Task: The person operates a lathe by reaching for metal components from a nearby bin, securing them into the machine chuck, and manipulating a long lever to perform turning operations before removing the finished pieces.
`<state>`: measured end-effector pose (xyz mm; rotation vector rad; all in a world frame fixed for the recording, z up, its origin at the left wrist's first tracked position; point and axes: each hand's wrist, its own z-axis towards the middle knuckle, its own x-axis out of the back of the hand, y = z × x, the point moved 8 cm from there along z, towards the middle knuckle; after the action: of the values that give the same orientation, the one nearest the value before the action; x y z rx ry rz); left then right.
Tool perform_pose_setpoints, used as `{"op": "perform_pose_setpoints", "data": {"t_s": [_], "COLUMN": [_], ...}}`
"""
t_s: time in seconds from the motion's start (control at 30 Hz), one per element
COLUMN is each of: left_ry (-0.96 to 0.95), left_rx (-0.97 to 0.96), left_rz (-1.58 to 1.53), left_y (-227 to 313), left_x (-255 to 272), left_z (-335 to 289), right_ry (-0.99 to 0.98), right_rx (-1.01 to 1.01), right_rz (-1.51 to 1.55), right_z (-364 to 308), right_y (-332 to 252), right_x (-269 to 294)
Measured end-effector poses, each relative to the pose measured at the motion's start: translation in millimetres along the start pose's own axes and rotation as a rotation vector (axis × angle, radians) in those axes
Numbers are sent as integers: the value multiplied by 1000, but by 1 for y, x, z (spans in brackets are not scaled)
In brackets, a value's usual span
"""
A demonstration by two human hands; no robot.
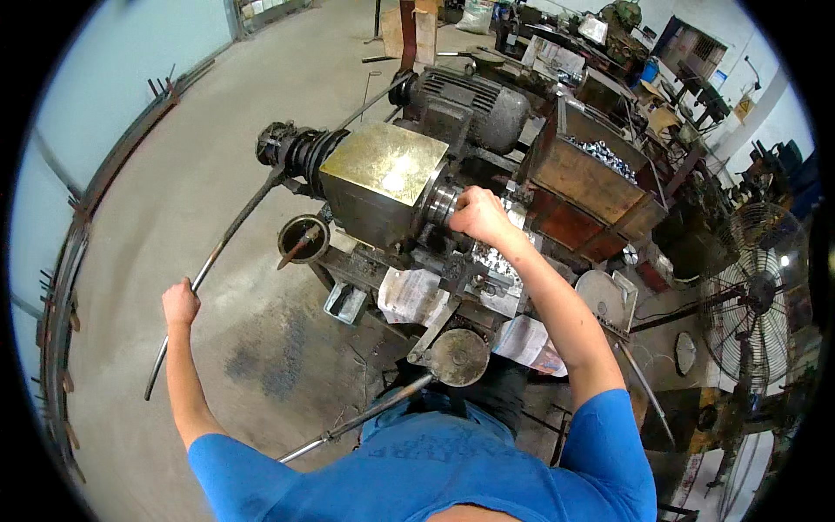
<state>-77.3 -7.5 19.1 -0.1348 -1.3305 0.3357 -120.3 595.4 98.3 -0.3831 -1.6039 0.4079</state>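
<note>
My left hand [180, 303] is wrapped round a long metal lever [228, 233], which slants up to the ribbed black pulley end [304, 157] of a small lathe-like machine. The machine's boxy headstock [370, 209] has a worn, shiny top cover [383, 161]. At its right side my right hand [480, 214] is closed with curled fingers against the round metal spindle nose [442, 204]. Whatever those fingers hold is hidden by the hand. Metal chips [496, 261] lie on the machine bed below that wrist.
A finned electric motor [474, 104] sits behind the headstock. Right of it stands a rusty bin [583, 174] with small metal parts. A round-topped stool-like disc [459, 357] with a rod is near my body. A caged fan [757, 291] stands far right.
</note>
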Motion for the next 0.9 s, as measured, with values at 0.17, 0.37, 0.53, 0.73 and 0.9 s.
{"op": "perform_pose_setpoints", "data": {"t_s": [0.17, 0.37, 0.53, 0.73, 0.9], "left_ry": [-18, -12, -393, -455, -403], "left_rx": [85, 67, -303, -653, -454], "left_rz": [-493, -951, -647, -37, -329], "left_y": [27, 178, 326, 344, 318], "left_x": [25, -59, -127, -100, -101], "left_z": [-6, -35, -67, -40, -48], "right_ry": [241, 447, 505, 474, 271], "right_rx": [269, 190, -185, -641, -1128], "right_rz": [94, 112, 36, -108, -426], "right_z": [-48, -140, -237, -362, -487], "right_y": [-11, 73, 182, 322, 438], "right_x": [39, 96, 112, 99, 65]}}
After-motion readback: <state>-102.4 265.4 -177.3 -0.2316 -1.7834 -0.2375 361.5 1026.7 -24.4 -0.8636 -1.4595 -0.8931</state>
